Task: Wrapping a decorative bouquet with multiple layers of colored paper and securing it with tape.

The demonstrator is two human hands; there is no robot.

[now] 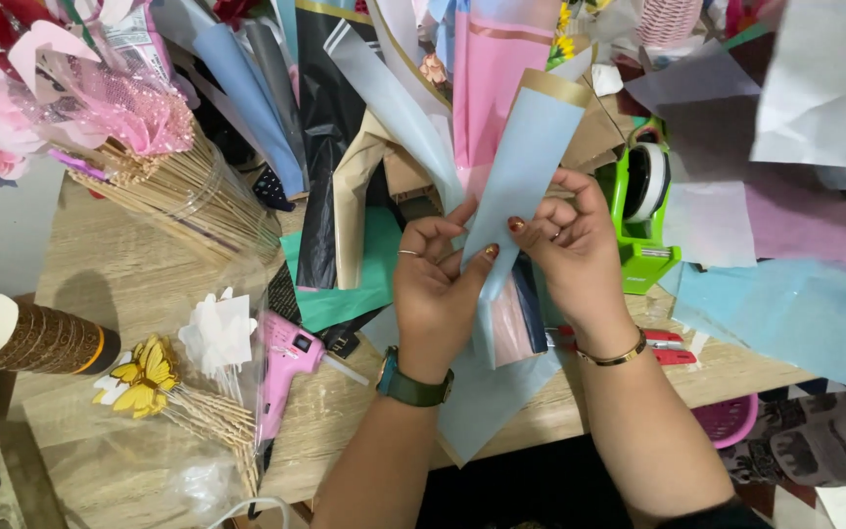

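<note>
My left hand and my right hand both pinch a pale blue wrapping sheet with a gold band along its top edge. The sheet is folded into a long narrow strip that rises between my thumbs. Its lower part hangs down over the front edge of the wooden table. My left wrist carries a dark green watch, and a gold bangle circles my right wrist.
A green tape dispenser stands right of my hands. A pink glue gun lies to the left, beside paper flowers on sticks and a bundle of wooden sticks. Coloured wrapping sheets crowd the back and right. Red-handled scissors lie near my right wrist.
</note>
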